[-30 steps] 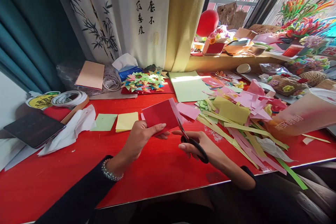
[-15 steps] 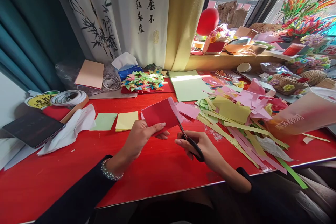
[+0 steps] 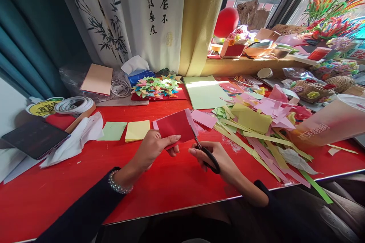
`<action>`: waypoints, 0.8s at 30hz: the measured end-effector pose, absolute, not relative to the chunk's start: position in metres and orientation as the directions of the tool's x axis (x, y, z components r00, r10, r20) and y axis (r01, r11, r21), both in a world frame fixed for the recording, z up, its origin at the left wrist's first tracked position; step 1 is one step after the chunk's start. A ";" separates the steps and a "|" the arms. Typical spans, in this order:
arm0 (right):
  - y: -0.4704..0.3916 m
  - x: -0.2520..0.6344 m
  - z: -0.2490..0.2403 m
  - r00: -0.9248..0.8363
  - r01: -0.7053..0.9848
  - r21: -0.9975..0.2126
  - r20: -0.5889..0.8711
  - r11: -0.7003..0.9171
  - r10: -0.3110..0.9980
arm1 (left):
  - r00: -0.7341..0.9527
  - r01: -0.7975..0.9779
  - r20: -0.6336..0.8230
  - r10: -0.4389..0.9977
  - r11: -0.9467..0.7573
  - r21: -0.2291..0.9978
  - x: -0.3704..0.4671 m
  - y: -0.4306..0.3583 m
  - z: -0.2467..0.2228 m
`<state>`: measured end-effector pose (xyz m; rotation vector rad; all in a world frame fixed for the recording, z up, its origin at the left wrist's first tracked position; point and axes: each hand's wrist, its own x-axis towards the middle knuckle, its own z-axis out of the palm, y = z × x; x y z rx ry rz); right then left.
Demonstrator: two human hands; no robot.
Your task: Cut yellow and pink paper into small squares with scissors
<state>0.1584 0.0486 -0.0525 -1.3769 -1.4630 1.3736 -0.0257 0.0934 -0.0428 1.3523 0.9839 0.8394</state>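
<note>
My left hand [image 3: 154, 146] is closed on red paper [image 3: 176, 124], thumb on top and fingers beneath, holding it above the red table [image 3: 128, 193]. A pink edge shows along the paper's right side. In my right hand [image 3: 212, 155] is a pair of scissors [image 3: 209, 155] with black handles; the blades meet the paper's right edge. Just behind the paper lies pink paper [image 3: 203, 118]. To the left of it rest a stack of yellow squares [image 3: 137, 130] and a green square [image 3: 114, 131].
Paper strips and scraps [image 3: 256, 133] spread over the right side, beside a large plastic cup [image 3: 327, 121]. Folded paper pieces [image 3: 156, 86] and a pale green sheet [image 3: 207, 92] lie at the back. A dark phone-like slab [image 3: 34, 138] and tissue [image 3: 76, 140] are at left.
The red paper has tilted slightly in my left hand. My right hand and the scissors have shifted a little left. The blades remain at the paper's edge.
</note>
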 end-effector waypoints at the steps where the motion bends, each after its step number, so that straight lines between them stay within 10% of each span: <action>1: 0.049 0.158 -0.052 -0.201 0.234 -0.965 -0.168 -0.119 0.965 | 0.390 0.073 -0.085 0.917 0.062 0.995 -0.026 0.094 -0.043; 24: 0.051 0.155 -0.054 -0.166 0.204 -0.975 -0.120 -0.085 0.979 | 0.484 0.110 -0.089 0.871 0.041 0.993 -0.027 0.091 -0.044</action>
